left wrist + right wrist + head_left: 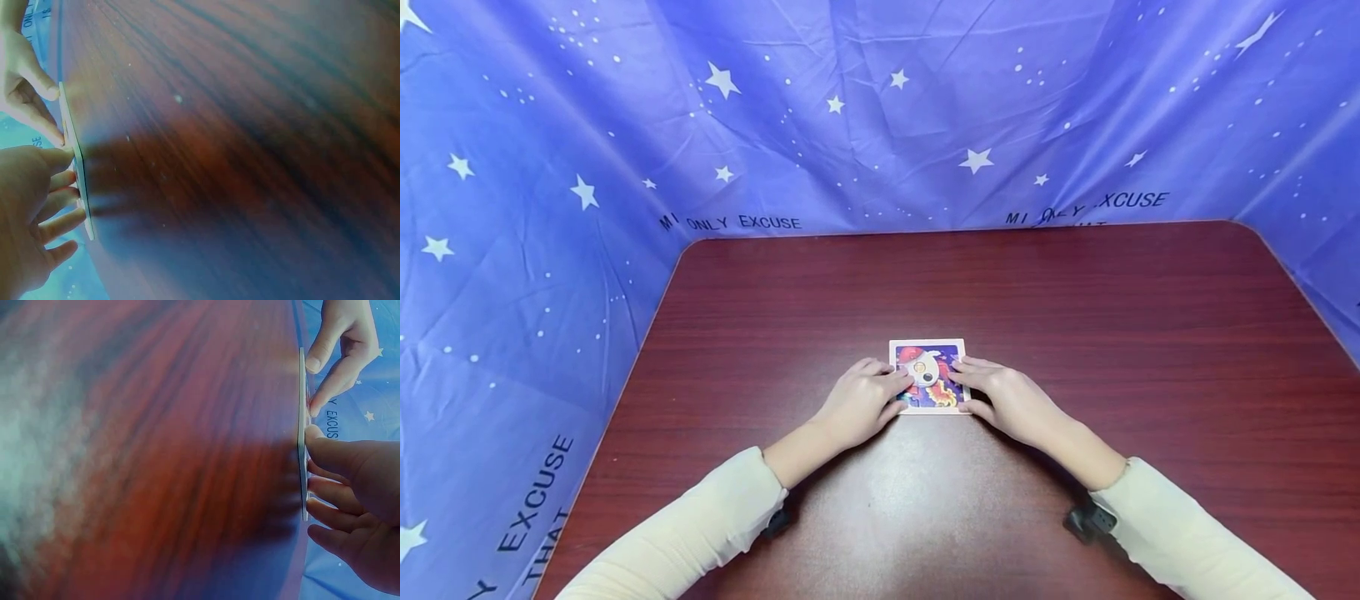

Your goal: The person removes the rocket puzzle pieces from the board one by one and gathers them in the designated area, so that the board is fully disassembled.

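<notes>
A small square jigsaw puzzle (946,398) with a white border and a colourful picture on dark purple lies flat on the table. My left hand (862,400) rests over its left side, fingertips on the picture. From the other side, my right hand (1017,402) touches its right edge and the picture with relaxed fingers. Both wrist views show the puzzle edge-on, as a thin board (78,156) in the left one and a pale strip (302,425) in the right one. The fingertips cover parts of the picture.
The dark red wooden table (1037,292) has rounded far corners. Blue cloth (925,108) with white stars and lettering hangs behind it and at both sides. A dark wrist device (1090,521) shows under the right sleeve, another (777,522) under the left.
</notes>
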`<state>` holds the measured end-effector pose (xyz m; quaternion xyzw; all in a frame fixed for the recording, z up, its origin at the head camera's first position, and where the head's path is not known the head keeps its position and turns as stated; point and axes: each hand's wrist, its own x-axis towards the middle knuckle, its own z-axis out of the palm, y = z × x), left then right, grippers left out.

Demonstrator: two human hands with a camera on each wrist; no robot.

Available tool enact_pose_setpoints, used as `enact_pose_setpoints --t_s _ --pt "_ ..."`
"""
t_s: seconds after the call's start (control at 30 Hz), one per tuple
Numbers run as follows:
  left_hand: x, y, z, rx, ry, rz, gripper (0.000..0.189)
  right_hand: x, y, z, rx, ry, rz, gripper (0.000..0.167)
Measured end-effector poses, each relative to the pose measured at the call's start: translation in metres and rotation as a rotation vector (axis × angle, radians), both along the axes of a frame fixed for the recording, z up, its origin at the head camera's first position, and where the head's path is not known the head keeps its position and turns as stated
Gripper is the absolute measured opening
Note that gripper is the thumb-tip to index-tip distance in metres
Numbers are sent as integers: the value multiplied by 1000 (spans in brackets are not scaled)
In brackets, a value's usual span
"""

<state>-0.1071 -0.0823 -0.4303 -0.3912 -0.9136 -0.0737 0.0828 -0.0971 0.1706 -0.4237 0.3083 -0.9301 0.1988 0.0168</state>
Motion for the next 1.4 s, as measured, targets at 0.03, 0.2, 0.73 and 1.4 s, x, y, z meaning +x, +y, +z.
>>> enact_pose_setpoints --t_s 0.03,0.2,0.73,1.4 --pt "0 0 1 3 1 0 35 0 0 1 0 2 1 41" --pt "0 2 2 14 6 2 35 -1 1 1 5 0 0 41" --pt "3 5 2 -2 18 7 34 1 3 -1 -9 7 11 41" --pt "5 9 3 -33 10 2 35 3 7 0 -2 -4 5 40"
